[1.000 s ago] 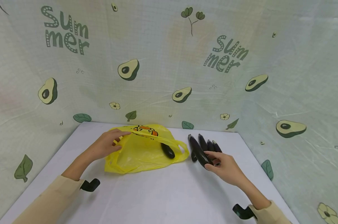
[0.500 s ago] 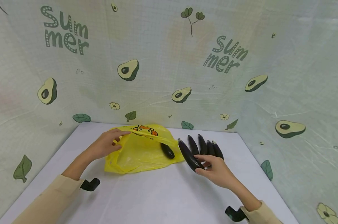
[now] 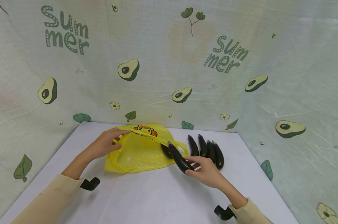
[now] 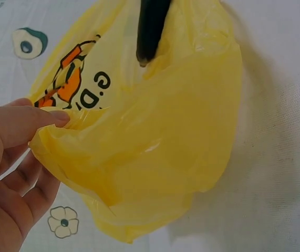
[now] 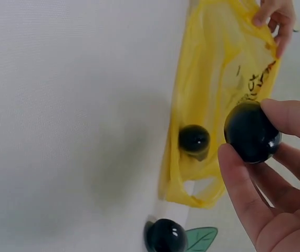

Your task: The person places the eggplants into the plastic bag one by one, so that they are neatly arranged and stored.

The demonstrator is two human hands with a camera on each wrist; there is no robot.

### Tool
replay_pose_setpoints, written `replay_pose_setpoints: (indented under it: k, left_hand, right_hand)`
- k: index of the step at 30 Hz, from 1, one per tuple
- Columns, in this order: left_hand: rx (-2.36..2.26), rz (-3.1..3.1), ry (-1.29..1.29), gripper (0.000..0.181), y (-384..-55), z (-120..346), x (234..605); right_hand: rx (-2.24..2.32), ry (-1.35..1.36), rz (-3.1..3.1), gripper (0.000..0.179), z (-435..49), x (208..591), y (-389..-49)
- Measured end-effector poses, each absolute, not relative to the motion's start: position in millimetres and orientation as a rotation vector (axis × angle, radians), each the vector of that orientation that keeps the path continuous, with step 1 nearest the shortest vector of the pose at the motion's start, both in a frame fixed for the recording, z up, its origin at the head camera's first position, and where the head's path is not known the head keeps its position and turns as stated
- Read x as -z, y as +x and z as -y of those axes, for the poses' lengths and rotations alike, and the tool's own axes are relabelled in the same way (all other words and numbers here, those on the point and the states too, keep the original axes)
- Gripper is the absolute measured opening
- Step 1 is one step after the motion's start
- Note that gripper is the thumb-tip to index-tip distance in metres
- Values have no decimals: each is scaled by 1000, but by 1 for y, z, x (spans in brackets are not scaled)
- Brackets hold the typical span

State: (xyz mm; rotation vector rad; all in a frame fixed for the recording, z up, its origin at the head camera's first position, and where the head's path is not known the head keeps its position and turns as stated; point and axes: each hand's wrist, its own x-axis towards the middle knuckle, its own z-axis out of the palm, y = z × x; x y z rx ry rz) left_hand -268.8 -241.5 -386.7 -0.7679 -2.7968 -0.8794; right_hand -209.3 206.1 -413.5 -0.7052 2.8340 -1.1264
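The held eggplant (image 3: 178, 158), gripped by the right hand (image 3: 204, 171), had been carried leftward from four loose eggplants (image 3: 210, 151) to the right edge of the yellow plastic bag (image 3: 141, 157), whose rim was pinched by the left hand (image 3: 105, 144); one bagged eggplant (image 3: 166, 151) was seen inside; the carry seemed nearly completed.

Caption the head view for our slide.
Right grip holds an eggplant near a yellow bag containing another eggplant; left grip holds the bag; four more eggplants lie nearby.
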Motion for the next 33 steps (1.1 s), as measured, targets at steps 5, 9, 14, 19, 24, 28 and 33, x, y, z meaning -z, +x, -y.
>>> replay_pose_setpoints:
  k: [5, 9, 14, 19, 24, 28, 33]
  left_hand:
    - [880, 2796, -763, 67, -268, 241, 386]
    - [880, 2793, -769, 67, -269, 241, 385]
    - [883, 2786, -780, 68, -270, 241, 385]
    - [880, 2779, -794, 68, -270, 241, 383]
    - [877, 2796, -776, 69, -269, 239, 381]
    - [883, 2796, -781, 68, -268, 239, 380]
    - [876, 2788, -796, 68, -267, 240, 379]
  right_hand:
    - [1130, -718, -2816, 48, -197, 419, -214]
    - [1123, -737, -2797, 47, -191, 422, -217]
    - [1107, -723, -2780, 47, -187, 420, -215]
    - [1086, -761, -2746, 48, -184, 417, -211]
    - [1060, -829, -2697, 48, -180, 416, -208]
    - [1051, -837, -2692, 48, -175, 418, -211]
    - [1032, -805, -2737, 46, -167, 426, -222]
